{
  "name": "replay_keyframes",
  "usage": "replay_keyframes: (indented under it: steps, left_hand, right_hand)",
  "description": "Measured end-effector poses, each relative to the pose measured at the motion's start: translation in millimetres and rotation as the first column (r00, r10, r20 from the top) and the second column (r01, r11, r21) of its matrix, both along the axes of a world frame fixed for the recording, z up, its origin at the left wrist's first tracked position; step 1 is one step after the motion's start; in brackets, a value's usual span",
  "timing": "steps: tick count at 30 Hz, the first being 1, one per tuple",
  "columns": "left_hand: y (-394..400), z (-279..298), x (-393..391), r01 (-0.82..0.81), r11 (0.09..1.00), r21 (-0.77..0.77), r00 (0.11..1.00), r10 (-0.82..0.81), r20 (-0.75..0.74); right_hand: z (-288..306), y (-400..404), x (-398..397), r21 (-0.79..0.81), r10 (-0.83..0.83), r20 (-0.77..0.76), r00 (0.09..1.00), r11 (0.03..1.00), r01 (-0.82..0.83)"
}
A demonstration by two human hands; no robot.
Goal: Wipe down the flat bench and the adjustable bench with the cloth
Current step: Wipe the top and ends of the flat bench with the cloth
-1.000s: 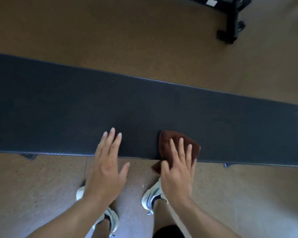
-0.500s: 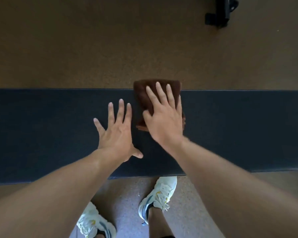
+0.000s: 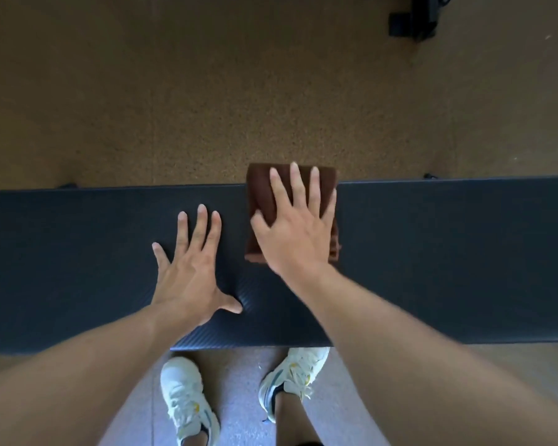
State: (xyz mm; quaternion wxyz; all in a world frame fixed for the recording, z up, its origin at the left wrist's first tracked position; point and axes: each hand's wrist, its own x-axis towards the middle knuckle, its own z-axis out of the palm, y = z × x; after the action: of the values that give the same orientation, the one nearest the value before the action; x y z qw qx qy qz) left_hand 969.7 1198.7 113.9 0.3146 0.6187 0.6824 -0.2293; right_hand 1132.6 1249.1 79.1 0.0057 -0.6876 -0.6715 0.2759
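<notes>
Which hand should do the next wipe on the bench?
Probably the right hand: it lies flat on the brown cloth at the bench's far edge. The left hand rests bare on the pad.

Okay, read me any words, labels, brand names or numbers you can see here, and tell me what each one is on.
None can be read.
Flat bench: plain dark textured pad, no text showing.
Cloth: plain brown, no label showing.
Shoes: coloured markings, no legible brand.
Black frame at the top right: no sign or label showing.
</notes>
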Motion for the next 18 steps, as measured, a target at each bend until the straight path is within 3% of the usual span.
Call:
replay_keyframes:
  steps: [3, 6, 10, 15, 18]
  left_hand:
    - [0.2, -0.9, 0.6, 0.016, 1.0, -0.004, 0.999, -0.016, -0.031]
    - [-0.5, -1.3, 0.3, 0.014, 1.0, -0.011, 1.0, -0.014, -0.012]
    - [-1.2, -1.3, 0.9, 0.035, 0.999, 0.005, 0.999, -0.035, -0.015]
    - [-2.6, -8.3, -3.7, 0.051, 0.997, 0.05, 0.999, -0.051, 0.008]
    - [-11.3, -16.1, -13.6, 0.194, 0.973, 0.128, 0.98, -0.187, -0.068]
  right_hand:
    - [0.9, 9.3, 4.3, -0.006, 0.081, 0.025, 0.996, 0.997, -0.081]
    - [5.8, -75.5, 29.2, 0.065, 0.17, 0.05, 0.984, 0.983, -0.173]
    - [9.0, -191.5, 64.5, -0.012, 0.298, 0.101, 0.949, 0.954, -0.299]
    - [5.8, -150.9, 50.4, -0.023, 0.29, 0.118, 0.95, 0.957, -0.289]
    - [8.0, -84.9, 26.1, -0.043, 0.197, 0.08, 0.977, 0.98, -0.194]
